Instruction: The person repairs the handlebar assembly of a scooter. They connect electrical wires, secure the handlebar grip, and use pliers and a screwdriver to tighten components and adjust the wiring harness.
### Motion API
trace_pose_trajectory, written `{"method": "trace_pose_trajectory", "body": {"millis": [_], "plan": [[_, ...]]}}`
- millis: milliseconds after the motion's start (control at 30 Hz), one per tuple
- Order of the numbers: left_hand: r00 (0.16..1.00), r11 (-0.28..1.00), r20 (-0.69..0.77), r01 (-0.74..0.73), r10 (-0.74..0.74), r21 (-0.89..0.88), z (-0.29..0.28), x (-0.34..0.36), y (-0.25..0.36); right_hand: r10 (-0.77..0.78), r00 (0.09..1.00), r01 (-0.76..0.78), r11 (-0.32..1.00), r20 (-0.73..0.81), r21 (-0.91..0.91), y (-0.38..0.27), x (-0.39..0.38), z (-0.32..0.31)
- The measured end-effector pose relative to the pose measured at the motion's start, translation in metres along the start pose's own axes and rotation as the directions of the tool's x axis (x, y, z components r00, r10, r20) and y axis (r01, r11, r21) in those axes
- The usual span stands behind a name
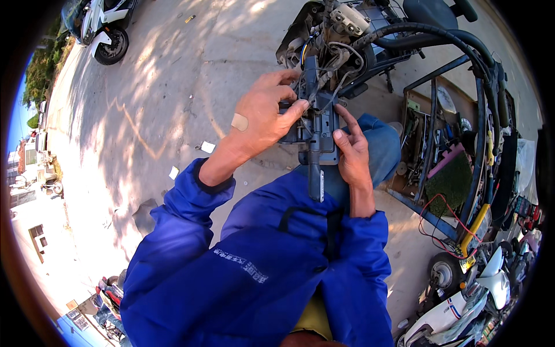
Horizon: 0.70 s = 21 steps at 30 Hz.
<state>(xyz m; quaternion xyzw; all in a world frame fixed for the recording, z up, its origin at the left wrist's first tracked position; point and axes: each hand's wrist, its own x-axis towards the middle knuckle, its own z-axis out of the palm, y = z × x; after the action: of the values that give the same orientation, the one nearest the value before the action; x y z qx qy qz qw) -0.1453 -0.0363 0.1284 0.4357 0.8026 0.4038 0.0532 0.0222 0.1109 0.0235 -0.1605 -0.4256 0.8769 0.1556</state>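
Note:
In front of me is a black plastic housing (329, 128) with a long dark bar along its middle, at the front end of a partly stripped scooter (347, 34). The bar's lower end is a black handle-like piece (315, 176) pointing toward me. My left hand (266, 107) is closed around the housing's left side, thumb across its top near thin loose wires (347, 55). A tan plaster sits on the back of that hand. From the right, my right hand (354, 151) grips the housing's edge between thumb and fingers. Its lower fingers are partly hidden.
A dark metal frame (430, 115) with a tray of hand tools (413, 139) stands at the right. Red and black leads (442, 202) hang near a yellow bar (477, 228). Parked scooters (445, 309) stand lower right, another (110, 34) upper left. Concrete ground (156, 87) lies left.

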Motion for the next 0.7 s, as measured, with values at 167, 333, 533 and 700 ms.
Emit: {"method": "trace_pose_trajectory", "body": {"millis": [167,333,533,700], "plan": [[0.984,0.989,0.105,0.145,-0.141,-0.026,-0.004,-0.001,-0.026,0.002,1.0,-0.002,1.0,0.004,0.029,-0.001,0.001,0.0],[0.959,0.963,0.169,0.246,-0.226,-0.111,-0.001,-0.002,-0.037,0.04,0.999,-0.041,0.998,0.034,0.038,-0.002,0.001,-0.004],[0.871,0.867,0.383,0.423,-0.308,-0.264,-0.012,0.011,-0.027,0.058,0.998,-0.061,0.995,0.032,0.085,-0.008,0.001,0.0],[0.89,0.842,0.35,0.413,-0.292,-0.348,-0.01,0.005,-0.026,0.083,0.996,-0.086,0.994,0.04,0.072,-0.007,0.002,0.002]]}}
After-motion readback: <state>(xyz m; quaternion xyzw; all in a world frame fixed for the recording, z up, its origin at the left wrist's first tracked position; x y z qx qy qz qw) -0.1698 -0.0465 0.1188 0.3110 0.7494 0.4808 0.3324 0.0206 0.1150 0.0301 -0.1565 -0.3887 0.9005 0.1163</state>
